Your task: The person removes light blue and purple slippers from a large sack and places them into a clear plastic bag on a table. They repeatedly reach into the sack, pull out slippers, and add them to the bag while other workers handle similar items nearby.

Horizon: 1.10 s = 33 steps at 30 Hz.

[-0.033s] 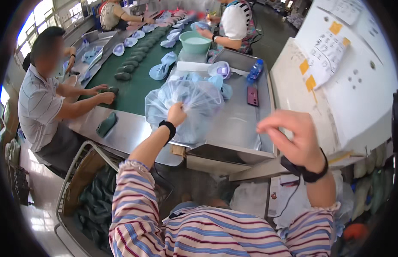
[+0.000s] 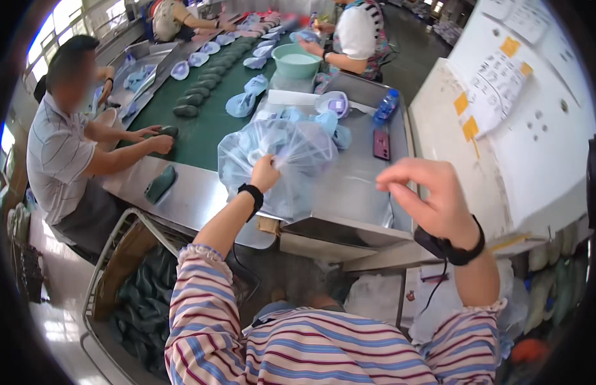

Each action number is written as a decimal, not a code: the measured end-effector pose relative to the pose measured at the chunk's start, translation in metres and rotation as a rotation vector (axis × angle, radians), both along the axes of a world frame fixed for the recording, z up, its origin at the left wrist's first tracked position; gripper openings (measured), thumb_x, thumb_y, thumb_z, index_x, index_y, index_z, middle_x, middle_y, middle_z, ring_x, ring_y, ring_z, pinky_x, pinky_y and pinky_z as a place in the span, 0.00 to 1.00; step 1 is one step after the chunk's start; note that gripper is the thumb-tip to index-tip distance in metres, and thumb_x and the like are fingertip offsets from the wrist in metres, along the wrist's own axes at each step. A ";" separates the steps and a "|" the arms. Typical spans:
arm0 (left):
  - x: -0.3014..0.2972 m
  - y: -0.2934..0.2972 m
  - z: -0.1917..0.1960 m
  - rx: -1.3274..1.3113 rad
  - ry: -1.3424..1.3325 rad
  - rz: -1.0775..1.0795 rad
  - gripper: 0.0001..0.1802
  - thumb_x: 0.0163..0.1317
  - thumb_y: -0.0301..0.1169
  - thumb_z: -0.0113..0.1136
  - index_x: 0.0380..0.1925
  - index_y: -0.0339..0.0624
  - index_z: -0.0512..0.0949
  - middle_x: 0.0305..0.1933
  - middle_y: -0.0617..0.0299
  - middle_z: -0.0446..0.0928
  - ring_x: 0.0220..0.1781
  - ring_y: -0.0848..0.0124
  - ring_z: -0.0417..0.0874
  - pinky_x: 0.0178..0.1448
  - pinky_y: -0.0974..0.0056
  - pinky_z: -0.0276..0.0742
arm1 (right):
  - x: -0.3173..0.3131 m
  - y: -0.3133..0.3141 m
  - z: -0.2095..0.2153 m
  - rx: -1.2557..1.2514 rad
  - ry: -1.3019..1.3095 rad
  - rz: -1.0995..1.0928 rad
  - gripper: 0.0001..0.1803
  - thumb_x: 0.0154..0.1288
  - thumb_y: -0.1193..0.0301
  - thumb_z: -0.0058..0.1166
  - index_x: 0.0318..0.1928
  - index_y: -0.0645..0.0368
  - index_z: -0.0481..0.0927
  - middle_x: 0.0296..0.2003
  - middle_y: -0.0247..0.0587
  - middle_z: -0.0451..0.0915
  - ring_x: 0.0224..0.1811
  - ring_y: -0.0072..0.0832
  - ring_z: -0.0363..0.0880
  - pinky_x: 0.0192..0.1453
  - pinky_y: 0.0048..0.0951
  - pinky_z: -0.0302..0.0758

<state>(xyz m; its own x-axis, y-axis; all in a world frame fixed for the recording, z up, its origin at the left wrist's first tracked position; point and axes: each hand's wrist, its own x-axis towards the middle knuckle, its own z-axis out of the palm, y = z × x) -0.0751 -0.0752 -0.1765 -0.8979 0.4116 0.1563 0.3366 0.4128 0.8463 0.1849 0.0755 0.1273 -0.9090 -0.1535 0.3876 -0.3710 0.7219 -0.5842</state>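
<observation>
My left hand (image 2: 266, 174) is closed on the gathered top of a clear plastic bag (image 2: 298, 186). Light blue, padded-looking pieces show through the bag's film. The bag sits at the near end of the work table, partly over a metal tray (image 2: 349, 192). To the right, my right hand (image 2: 433, 192) is raised in the air, apart from the bag. Its fingers are bent with the thumb a little away from them, and I see nothing between them. Behind the bag lie more blue pieces (image 2: 327, 122) and a white-and-purple one (image 2: 333, 102).
A phone (image 2: 381, 145) and a blue bottle (image 2: 386, 106) are at the tray's right side. A green basin (image 2: 295, 63) stands farther back. Dark shoe-shaped forms (image 2: 205, 85) line the green table (image 2: 153, 115). A co-worker (image 2: 60, 135) handles one at left. A cart (image 2: 93, 295) holds more.
My right hand has shifted slightly left, toward the bag. My left hand keeps its grip on the bag's top. The whole view has shifted a little.
</observation>
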 end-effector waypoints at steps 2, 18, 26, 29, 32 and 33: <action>0.001 -0.004 0.012 0.068 -0.016 -0.011 0.10 0.43 0.18 0.51 0.29 0.36 0.74 0.32 0.47 0.77 0.38 0.51 0.77 0.42 0.58 0.71 | -0.049 0.015 -0.022 -0.047 -0.165 0.047 0.08 0.57 0.78 0.49 0.37 0.66 0.78 0.30 0.40 0.80 0.32 0.23 0.78 0.36 0.23 0.73; -0.036 -0.041 0.070 0.435 -0.028 -0.014 0.21 0.53 0.13 0.54 0.48 0.37 0.68 0.53 0.58 0.70 0.57 0.70 0.70 0.56 0.65 0.73 | -0.287 0.054 -0.170 -0.286 -0.721 0.342 0.13 0.59 0.69 0.51 0.42 0.65 0.77 0.30 0.36 0.79 0.30 0.19 0.78 0.32 0.22 0.72; -0.039 -0.082 0.077 -0.013 0.107 -0.086 0.18 0.52 0.31 0.64 0.43 0.40 0.75 0.37 0.62 0.77 0.40 0.72 0.76 0.42 0.69 0.70 | -0.309 0.045 -0.200 -0.243 -0.933 0.215 0.19 0.60 0.61 0.54 0.42 0.67 0.77 0.30 0.39 0.78 0.26 0.22 0.78 0.25 0.22 0.73; -0.036 -0.050 0.065 -0.039 0.042 -0.089 0.14 0.51 0.34 0.65 0.35 0.37 0.79 0.26 0.61 0.77 0.26 0.71 0.75 0.31 0.68 0.69 | -0.318 0.021 -0.201 -0.353 -0.936 0.060 0.19 0.59 0.60 0.57 0.38 0.67 0.77 0.29 0.38 0.78 0.26 0.22 0.77 0.24 0.22 0.72; -0.049 -0.057 0.064 0.118 -0.068 -0.026 0.09 0.51 0.30 0.63 0.31 0.38 0.80 0.24 0.59 0.77 0.25 0.69 0.76 0.31 0.66 0.70 | -0.328 0.025 -0.222 -0.670 -0.815 -0.113 0.11 0.61 0.67 0.55 0.37 0.64 0.76 0.29 0.36 0.77 0.27 0.22 0.76 0.26 0.23 0.71; -0.054 -0.068 0.068 0.160 -0.044 -0.008 0.08 0.51 0.28 0.62 0.32 0.38 0.80 0.24 0.60 0.78 0.25 0.70 0.76 0.32 0.67 0.70 | -0.327 0.037 -0.224 -0.803 -0.742 -0.079 0.09 0.61 0.69 0.54 0.37 0.63 0.76 0.29 0.36 0.77 0.28 0.22 0.76 0.27 0.22 0.71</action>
<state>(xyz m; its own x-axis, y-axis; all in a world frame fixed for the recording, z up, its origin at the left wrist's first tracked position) -0.1290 -0.1435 -0.1083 -0.9022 0.3913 0.1814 0.3007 0.2692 0.9149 -0.1417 0.1124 -0.0963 -0.9537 -0.0318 -0.2990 0.2978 0.0373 -0.9539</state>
